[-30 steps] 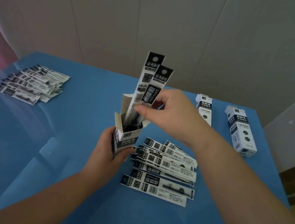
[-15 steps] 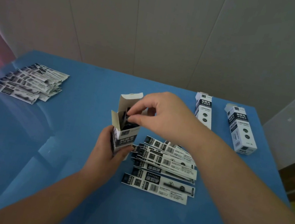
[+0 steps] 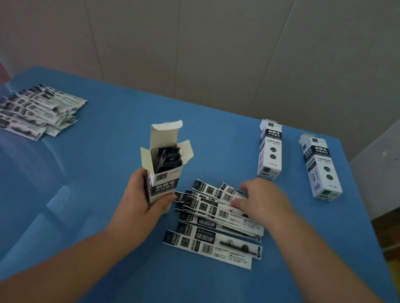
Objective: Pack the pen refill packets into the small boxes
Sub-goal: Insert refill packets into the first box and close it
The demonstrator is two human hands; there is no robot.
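Note:
My left hand (image 3: 143,198) holds a small white and black box (image 3: 165,161) upright at the table's middle, its top flaps open. Black packet tops show inside the opening. Just right of it lies a fanned pile of pen refill packets (image 3: 218,224), several of them. My right hand (image 3: 262,199) rests palm down on the far end of that pile, fingers spread over the top packets; whether it grips one I cannot tell.
A second pile of refill packets (image 3: 32,111) lies at the far left of the blue table (image 3: 81,210). Two closed boxes (image 3: 270,150) (image 3: 320,167) lie flat at the far right, near the table's right edge. A pale wall stands behind.
The two packets that stuck out of the box have gone down inside it. My right hand has left the box top and dropped to the right onto the packet pile.

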